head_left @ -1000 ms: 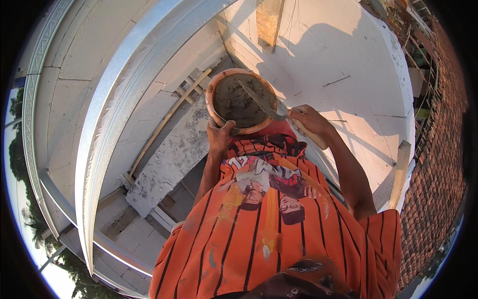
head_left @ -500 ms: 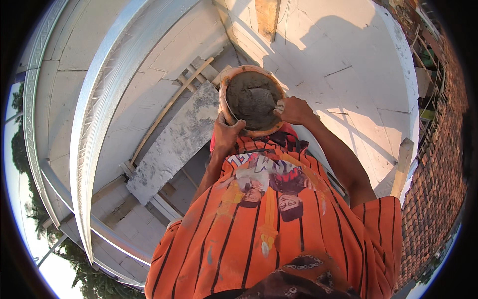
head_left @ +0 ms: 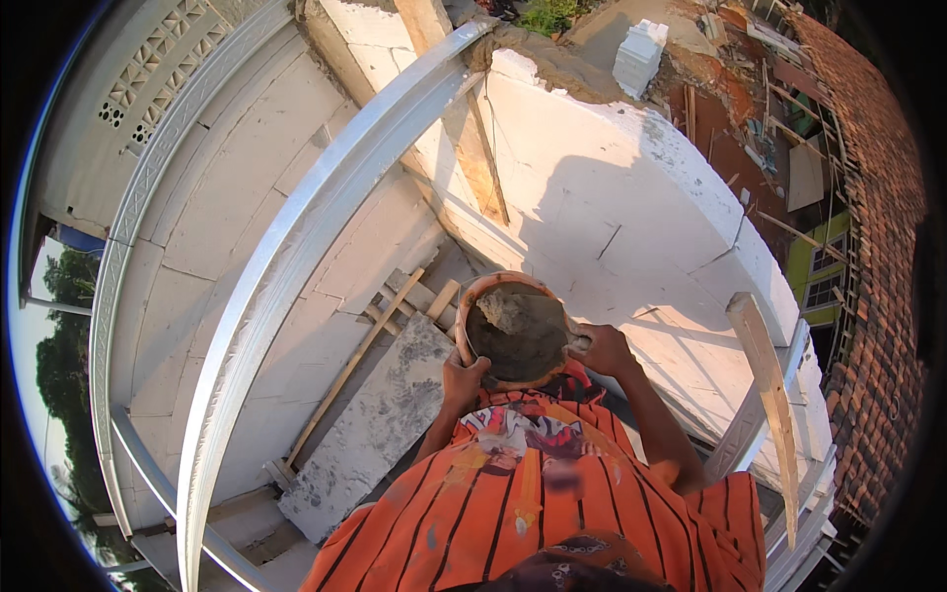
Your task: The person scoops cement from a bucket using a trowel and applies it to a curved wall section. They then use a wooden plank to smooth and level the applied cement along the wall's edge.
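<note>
Your left hand (head_left: 462, 383) grips the near left rim of the round bucket (head_left: 462, 331), in front of your orange shirt (head_left: 493, 503). Your right hand (head_left: 606, 351) is wrapped around a trowel handle (head_left: 578, 344) at its right. Gray mud (head_left: 533, 345) sits inside, lumpy toward the far side.

From here, the mortar (head_left: 515, 347) looks rough and lumpy, the beam (head_left: 296, 232) shiny metal, the plank (head_left: 772, 395) matt wood, the shirt (head_left: 473, 503) cloth.

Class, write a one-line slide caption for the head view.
Left hand holding a bowl of mortar, right hand at its edge, beside white walls.
</note>
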The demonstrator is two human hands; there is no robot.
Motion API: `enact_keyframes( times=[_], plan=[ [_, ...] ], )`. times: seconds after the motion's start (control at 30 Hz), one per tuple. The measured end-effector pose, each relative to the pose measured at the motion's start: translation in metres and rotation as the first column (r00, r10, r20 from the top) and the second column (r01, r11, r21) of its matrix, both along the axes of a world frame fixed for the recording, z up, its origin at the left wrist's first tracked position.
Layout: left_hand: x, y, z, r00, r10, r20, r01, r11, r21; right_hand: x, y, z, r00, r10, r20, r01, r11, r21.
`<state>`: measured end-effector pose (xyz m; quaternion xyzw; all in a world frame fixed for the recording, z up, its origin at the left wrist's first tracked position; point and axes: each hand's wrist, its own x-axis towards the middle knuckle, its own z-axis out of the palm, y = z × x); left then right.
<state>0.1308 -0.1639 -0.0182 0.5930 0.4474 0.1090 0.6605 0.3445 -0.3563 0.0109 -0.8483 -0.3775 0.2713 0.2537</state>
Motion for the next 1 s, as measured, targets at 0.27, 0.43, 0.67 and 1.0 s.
enact_keyframes(
  times=[0.27, 0.43, 0.67, 1.0],
  plan=[
    [0.014, -0.017, -0.007, 0.997, -0.036, 0.075, 0.049, 0.982, -0.181, -0.006, -0.037, 0.003, 0.960, -0.003, 0.281, 0.068, 0.973, -0.222],
    [0.021, -0.013, -0.010, 0.977, -0.200, 0.072, 0.207, 0.971, -0.116, -0.002, -0.033, -0.019, 0.982, 0.080, 0.168, 0.022, 0.845, -0.534],
    [0.031, -0.003, -0.012, 0.947, -0.315, 0.064, 0.317, 0.948, -0.017, -0.051, -0.006, -0.036, 0.987, -0.068, -0.145, 0.011, 0.932, -0.362],
    [0.047, 0.020, -0.016, 0.896, -0.436, -0.079, 0.439, 0.898, 0.022, -0.038, -0.048, 0.033, 0.932, -0.334, -0.139, 0.307, 0.933, -0.187]
  ],
)
